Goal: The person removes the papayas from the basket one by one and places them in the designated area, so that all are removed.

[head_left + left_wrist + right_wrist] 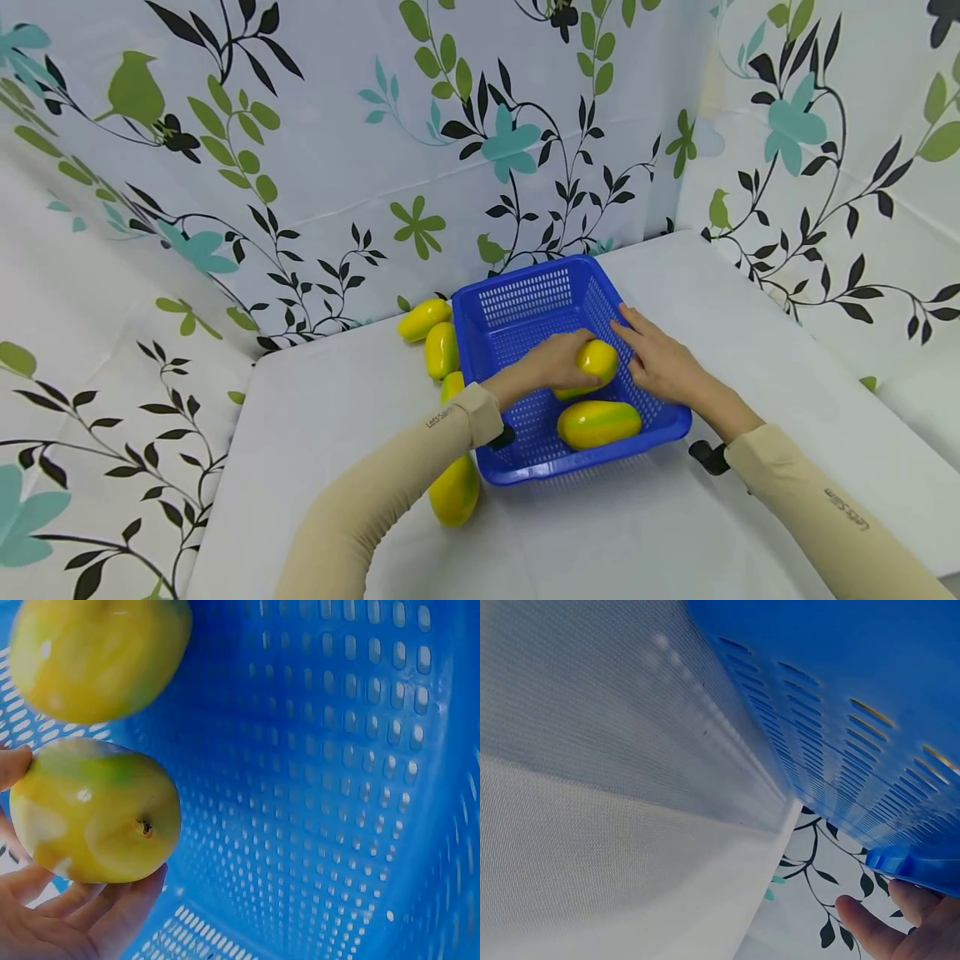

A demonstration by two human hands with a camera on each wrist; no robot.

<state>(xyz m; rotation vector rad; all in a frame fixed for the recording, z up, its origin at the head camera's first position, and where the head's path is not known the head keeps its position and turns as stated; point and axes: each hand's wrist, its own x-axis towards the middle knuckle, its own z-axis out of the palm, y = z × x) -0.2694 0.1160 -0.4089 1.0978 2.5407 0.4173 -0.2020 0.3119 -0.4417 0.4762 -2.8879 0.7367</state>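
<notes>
My left hand (558, 360) grips a glossy yellow papaya (597, 362) inside the blue plastic basket (517, 477). In the left wrist view, the thumb and fingers curl round this papaya (97, 817), its dark stem spot showing. Close beside it, a second papaya (598, 425), yellow with a green streak, lies on the basket floor near the front. My right hand (667, 362) holds the basket's right rim, its thumb on the inner side. The right wrist view has two fingertips (862, 922) near the rim's outer edge, with the rest of the hand cut off.
Along the basket's left side several more papayas lie on the white table (315, 433), including one at the back (424, 320) and one at the front (454, 493). The left forearm partly hides this row. A leaf-and-bird patterned cloth (322, 167) hangs behind and beside the table.
</notes>
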